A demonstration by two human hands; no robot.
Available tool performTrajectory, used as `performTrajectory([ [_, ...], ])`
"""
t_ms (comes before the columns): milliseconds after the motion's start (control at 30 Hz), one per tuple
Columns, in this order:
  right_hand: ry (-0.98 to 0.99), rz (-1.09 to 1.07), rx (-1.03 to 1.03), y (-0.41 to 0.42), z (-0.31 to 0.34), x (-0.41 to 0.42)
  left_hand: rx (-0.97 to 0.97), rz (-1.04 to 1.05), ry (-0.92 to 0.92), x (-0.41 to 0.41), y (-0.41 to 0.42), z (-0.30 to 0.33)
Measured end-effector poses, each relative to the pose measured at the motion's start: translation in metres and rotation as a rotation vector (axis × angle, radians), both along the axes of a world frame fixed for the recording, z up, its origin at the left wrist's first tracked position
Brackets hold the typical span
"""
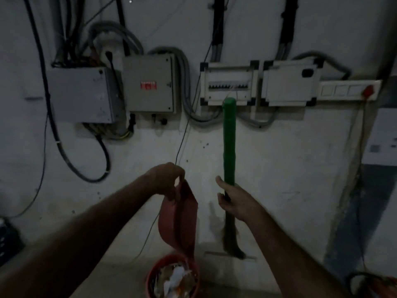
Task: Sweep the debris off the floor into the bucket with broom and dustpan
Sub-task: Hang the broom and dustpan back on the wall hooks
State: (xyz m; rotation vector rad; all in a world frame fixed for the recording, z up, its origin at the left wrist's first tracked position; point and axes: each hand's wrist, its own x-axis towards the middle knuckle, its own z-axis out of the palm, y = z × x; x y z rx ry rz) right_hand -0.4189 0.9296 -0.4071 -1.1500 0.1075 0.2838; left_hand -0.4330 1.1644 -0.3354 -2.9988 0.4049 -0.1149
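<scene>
Nearest, at the bottom edge, a red bucket (150,282) stands on the floor (268,265), holding crumpled paper and other debris (175,278). Directly above it hangs the red dustpan (178,220), tipped steeply so its lip points down to the bucket's rim. The left hand (166,179) grips the dustpan by its handle at the top, fingers curled round it. Just to the right, the right hand (235,201) is closed round the broom (229,143), whose green handle stands upright while the dark bristles hang below the hand, seemingly brushing the floor, though the dim light makes that hard to judge. Behind, the white wall (279,158) carries grey electrical boxes (83,94), a breaker panel (228,83), a switch plate (348,90) and looping cables (86,168).
</scene>
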Motion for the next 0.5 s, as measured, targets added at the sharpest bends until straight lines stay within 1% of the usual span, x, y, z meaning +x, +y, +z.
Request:
performTrajectory([
  [67, -0.083, -0.020, -0.354, -0.004, 0.025, 0.009, -0.029, -0.011, -0.017, 0.008, -0.007, 0.040],
  [100, -0.149, -0.048, -0.498, -0.008, 0.035, 0.016, -0.058, -0.010, -0.029, 0.013, -0.010, 0.058],
  [167, -0.290, -0.166, -0.788, -0.019, 0.053, 0.033, -0.122, -0.020, -0.060, 0.020, -0.017, 0.088],
  [200, -0.348, -0.237, -0.921, -0.026, 0.063, 0.040, -0.154, -0.033, -0.080, 0.023, -0.021, 0.101],
  [233, -0.382, -0.293, -0.985, -0.032, 0.074, 0.045, -0.197, -0.052, -0.104, 0.023, -0.027, 0.114],
  [367, -0.507, -0.390, -0.878, -0.056, 0.113, 0.051, -0.467, -0.152, -0.228, 0.029, -0.053, 0.144],
  [433, -0.556, -0.419, -0.750, -0.068, 0.131, 0.046, -0.610, -0.180, -0.274, 0.035, -0.072, 0.150],
  [500, -0.608, -0.471, -0.600, -0.082, 0.150, 0.044, -0.731, -0.221, -0.277, 0.040, -0.098, 0.154],
])
